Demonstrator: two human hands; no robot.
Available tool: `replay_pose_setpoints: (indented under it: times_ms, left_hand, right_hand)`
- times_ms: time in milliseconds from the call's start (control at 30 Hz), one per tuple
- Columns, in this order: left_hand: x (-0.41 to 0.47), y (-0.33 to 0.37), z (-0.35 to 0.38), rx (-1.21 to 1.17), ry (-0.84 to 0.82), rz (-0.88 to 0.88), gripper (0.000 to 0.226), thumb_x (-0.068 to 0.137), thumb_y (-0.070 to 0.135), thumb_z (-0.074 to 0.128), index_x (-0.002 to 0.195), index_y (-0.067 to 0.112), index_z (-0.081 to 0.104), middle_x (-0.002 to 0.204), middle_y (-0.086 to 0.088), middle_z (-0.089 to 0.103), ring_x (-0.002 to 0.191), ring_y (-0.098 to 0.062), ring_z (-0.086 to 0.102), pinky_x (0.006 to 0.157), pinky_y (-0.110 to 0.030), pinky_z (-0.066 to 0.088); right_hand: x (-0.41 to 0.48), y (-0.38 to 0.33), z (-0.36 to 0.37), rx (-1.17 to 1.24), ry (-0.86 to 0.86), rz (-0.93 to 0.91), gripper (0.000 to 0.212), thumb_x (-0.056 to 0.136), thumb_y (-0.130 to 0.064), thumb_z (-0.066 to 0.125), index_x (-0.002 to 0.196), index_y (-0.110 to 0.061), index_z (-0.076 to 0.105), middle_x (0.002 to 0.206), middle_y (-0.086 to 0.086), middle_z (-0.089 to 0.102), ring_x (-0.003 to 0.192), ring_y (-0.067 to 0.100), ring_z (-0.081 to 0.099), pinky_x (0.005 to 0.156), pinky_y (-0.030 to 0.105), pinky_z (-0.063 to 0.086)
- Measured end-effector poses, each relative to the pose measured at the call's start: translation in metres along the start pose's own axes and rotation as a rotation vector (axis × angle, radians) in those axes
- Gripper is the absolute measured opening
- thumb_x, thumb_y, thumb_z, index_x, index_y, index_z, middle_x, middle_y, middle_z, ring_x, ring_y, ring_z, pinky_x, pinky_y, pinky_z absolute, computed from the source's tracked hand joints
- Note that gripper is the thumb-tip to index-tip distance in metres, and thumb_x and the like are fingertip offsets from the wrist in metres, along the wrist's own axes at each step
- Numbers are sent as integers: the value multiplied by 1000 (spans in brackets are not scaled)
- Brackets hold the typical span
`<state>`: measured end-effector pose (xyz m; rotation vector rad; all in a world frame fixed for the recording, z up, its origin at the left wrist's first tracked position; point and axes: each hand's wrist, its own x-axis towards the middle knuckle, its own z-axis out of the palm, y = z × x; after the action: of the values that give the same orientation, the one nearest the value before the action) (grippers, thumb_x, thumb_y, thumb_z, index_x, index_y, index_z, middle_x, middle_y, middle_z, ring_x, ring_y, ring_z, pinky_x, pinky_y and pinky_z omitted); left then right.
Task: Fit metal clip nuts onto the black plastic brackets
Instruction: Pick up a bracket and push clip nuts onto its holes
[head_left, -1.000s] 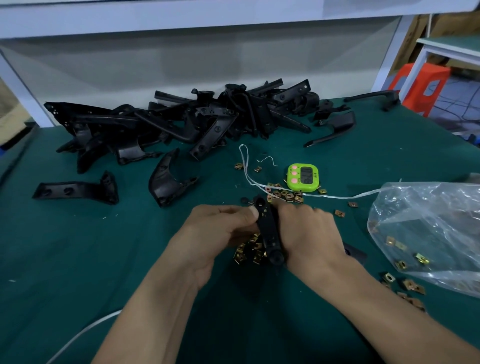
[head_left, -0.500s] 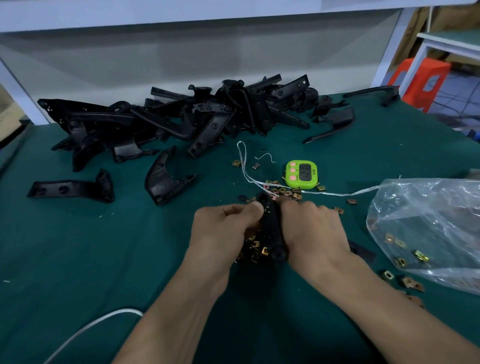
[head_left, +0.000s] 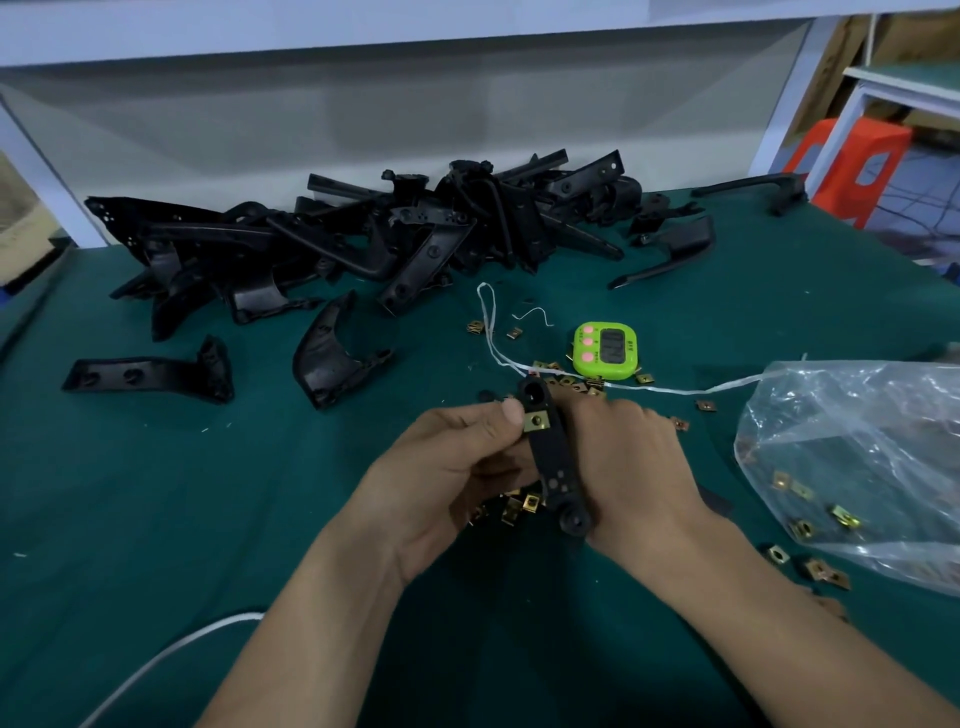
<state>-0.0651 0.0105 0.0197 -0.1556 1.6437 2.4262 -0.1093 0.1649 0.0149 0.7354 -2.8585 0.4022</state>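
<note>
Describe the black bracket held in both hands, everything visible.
The bracket is a long, narrow bar of matte black plastic: round hole at the far end, round boss at the near end, two small dots between. It is held above the green table, pointing away from the person. A brass-coloured clip nut sits on its left edge at the thumb tip of the left hand; the right hand grips its right side.

1 head camera looks forward-down, close over the table (head_left: 130, 493).

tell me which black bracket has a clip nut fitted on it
The bracket gripped between left hand and right hand: a gold clip nut sits near its far end. The piled brackets behind show none.
</note>
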Motion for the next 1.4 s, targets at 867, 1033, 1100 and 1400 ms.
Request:
replay_pose_setpoints:
  times_ms: [867,1033,1100,1400]
  left_hand:
    - [9,-26,12,1548,314,344,18,90,38,70,107,41,76,106,13,63,102,-13,48,83,-26,28]
    - [10,-24,8,1499,302,347,10,87,40,75,96,39,80,102,16,63,97,-10,44,81,-23,24]
    - [10,-24,9,1465,323,351,6,85,37,78,90,35,79,97,16,61,95,-10,45,81,-23,25]
    - [4,-20,19,876,473,374,19,84,17,72,81,36,69,70,22,72,59,-2,64,53,-7,41]
  right_hand:
    - [15,46,11,167,39,234,35,66,-16,67,62,-29,35,62,-6,40,68,37,53,58,31,36]
    - [16,47,13,184,56,240,35,65,-16,66,61,-31,34,60,-9,39,60,32,43,55,29,35]
    - [16,47,12,194,62,243,33,63,-17,64,60,-31,34,59,-8,40,57,31,41,52,28,32]
    - [14,45,9,122,49,225,35,65,-19,66,62,-33,34,60,-9,36,57,30,38,56,30,33]
